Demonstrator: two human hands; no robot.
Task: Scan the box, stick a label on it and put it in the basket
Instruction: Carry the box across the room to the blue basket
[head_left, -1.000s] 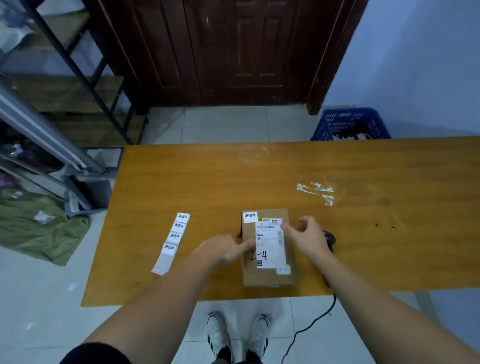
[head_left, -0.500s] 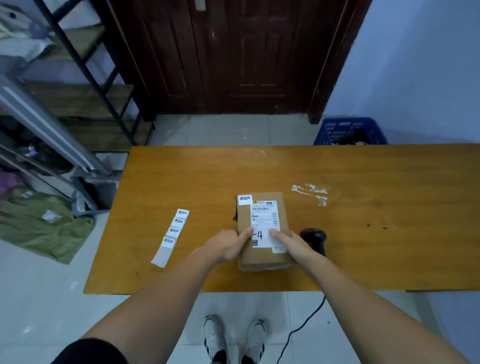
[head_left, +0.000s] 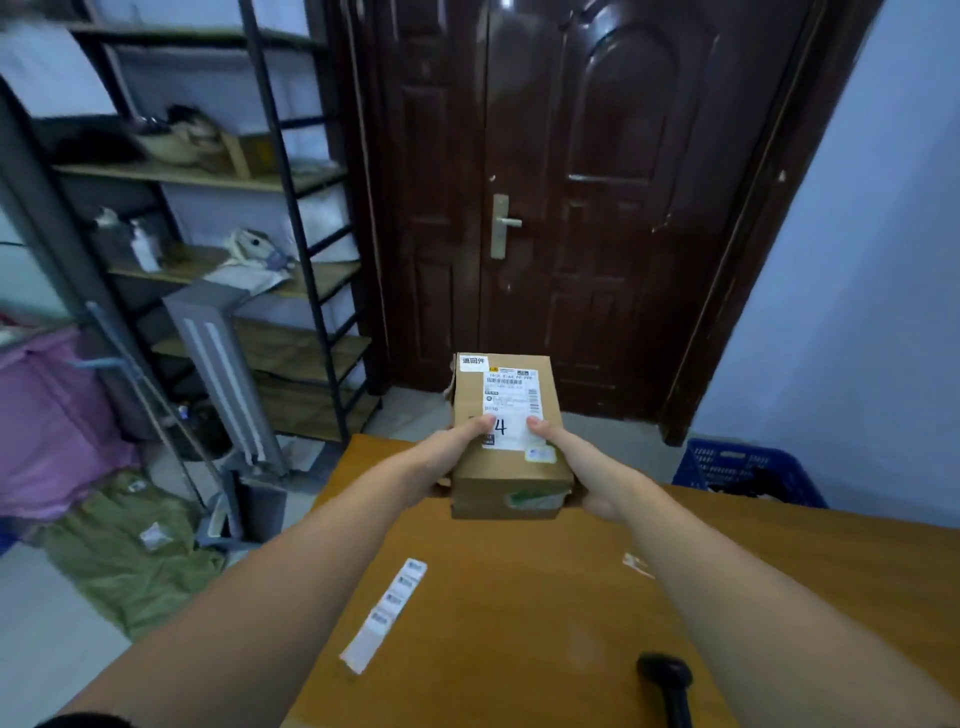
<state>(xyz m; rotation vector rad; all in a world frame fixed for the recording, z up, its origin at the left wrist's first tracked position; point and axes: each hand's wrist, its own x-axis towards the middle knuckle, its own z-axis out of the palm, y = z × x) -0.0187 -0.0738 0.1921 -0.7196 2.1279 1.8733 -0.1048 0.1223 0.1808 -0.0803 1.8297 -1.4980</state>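
A brown cardboard box (head_left: 511, 467) is held in the air above the far end of the wooden table (head_left: 519, 597). It carries a white shipping label and a small white sticker at its top left corner. My left hand (head_left: 447, 457) grips its left side, thumb on top. My right hand (head_left: 582, 467) grips its right side the same way. The blue plastic basket (head_left: 748, 475) stands on the floor beyond the table, to the right of the box. A strip of white labels (head_left: 387, 613) lies on the table near my left forearm. The black scanner (head_left: 667, 680) rests at the lower right.
A dark wooden door (head_left: 545, 208) fills the wall ahead. Metal shelving (head_left: 260, 234) with clutter stands to the left. A green bag (head_left: 130, 551) and a pink bundle (head_left: 52, 426) lie on the floor at left. A blue wall runs along the right.
Both hands have lifted the box off the table and carried it forward and up. The camera has tilted up toward the door. The scanner stays on the table.
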